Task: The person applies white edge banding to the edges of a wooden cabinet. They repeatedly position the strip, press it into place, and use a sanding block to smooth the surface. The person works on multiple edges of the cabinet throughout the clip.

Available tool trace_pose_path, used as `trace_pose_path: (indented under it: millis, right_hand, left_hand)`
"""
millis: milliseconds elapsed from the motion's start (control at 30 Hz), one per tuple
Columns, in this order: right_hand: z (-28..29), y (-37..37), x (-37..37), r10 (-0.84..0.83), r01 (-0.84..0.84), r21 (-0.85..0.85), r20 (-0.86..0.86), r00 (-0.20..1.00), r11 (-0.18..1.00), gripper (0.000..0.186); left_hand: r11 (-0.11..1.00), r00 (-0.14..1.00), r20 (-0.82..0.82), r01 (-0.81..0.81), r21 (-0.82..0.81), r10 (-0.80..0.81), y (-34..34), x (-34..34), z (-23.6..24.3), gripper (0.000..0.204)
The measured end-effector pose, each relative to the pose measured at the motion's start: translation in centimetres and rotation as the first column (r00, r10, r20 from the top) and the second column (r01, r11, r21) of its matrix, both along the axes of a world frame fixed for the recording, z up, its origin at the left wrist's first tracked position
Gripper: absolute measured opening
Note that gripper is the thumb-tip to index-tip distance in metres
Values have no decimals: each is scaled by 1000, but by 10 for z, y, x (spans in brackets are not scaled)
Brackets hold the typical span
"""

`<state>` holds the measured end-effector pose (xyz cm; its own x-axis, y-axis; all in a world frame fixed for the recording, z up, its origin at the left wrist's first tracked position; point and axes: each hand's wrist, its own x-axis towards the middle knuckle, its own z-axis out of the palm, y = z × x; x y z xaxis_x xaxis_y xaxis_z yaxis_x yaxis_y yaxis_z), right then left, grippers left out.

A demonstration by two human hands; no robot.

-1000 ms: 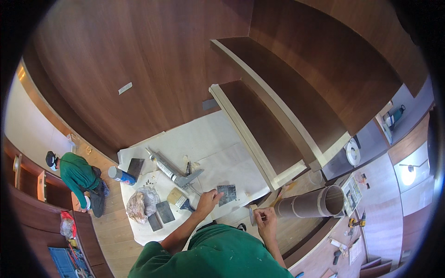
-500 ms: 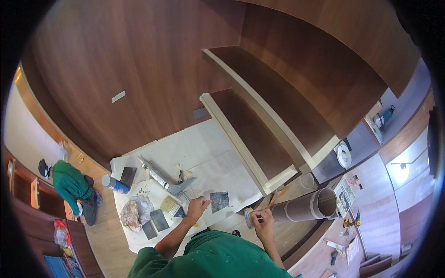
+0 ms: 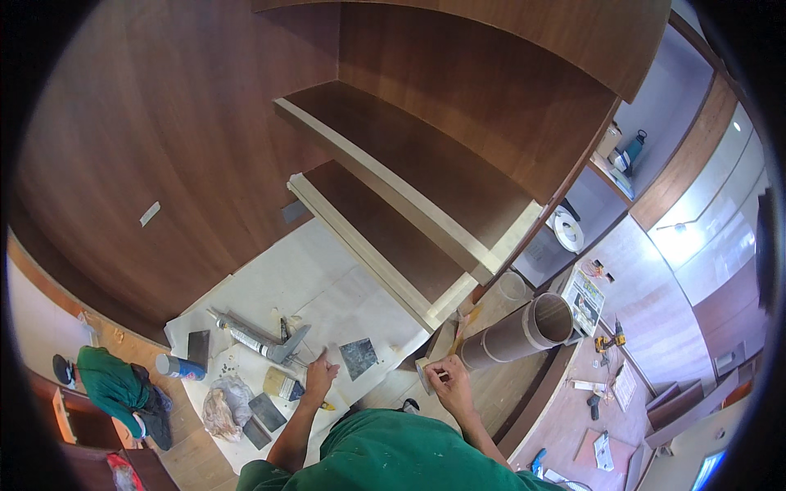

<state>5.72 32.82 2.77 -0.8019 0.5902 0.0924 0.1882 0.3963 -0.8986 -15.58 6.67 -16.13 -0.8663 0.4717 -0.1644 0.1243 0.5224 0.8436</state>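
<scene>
My left hand [image 3: 322,374] is over the paper-covered surface [image 3: 270,270], just below the caulking gun [image 3: 255,340], index finger extended and nothing visible held. Near it lie a brush [image 3: 281,383], a dark square sheet [image 3: 358,358], smaller dark plates [image 3: 266,413] and a crumpled plastic bag [image 3: 228,404]. My right hand [image 3: 451,380] is closed on a roll of tape [image 3: 426,376], beside a brown cardboard tube [image 3: 508,335]. Above both hands is a wooden shelf unit [image 3: 409,164] with pale tape along its edges [image 3: 385,196].
A co-worker in green [image 3: 115,385] bends low at the left, near a blue spray can [image 3: 180,367]. At right, a bench [image 3: 565,417] holds a drill [image 3: 610,342] and papers [image 3: 622,386]. A white lidded container [image 3: 566,231] sits behind the tube.
The view has turned, so the shelves and bench shifted left. My left index finger now stretches out more toward the caulking gun. My right hand stays on the tape roll.
</scene>
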Motion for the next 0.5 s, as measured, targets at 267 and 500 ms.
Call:
trace_pose_path:
  millis: [267, 500]
  right_hand:
    - [6, 0, 4, -2, 2, 45, 0, 1000, 999, 7]
    - [12, 5, 2, 3, -3, 58, -11, 1000, 998, 6]
  left_hand:
    - [998, 916, -397, 66, 3, -59, -2, -5, -19, 21]
    - [997, 999, 5, 37, -70, -36, 9, -5, 45, 20]
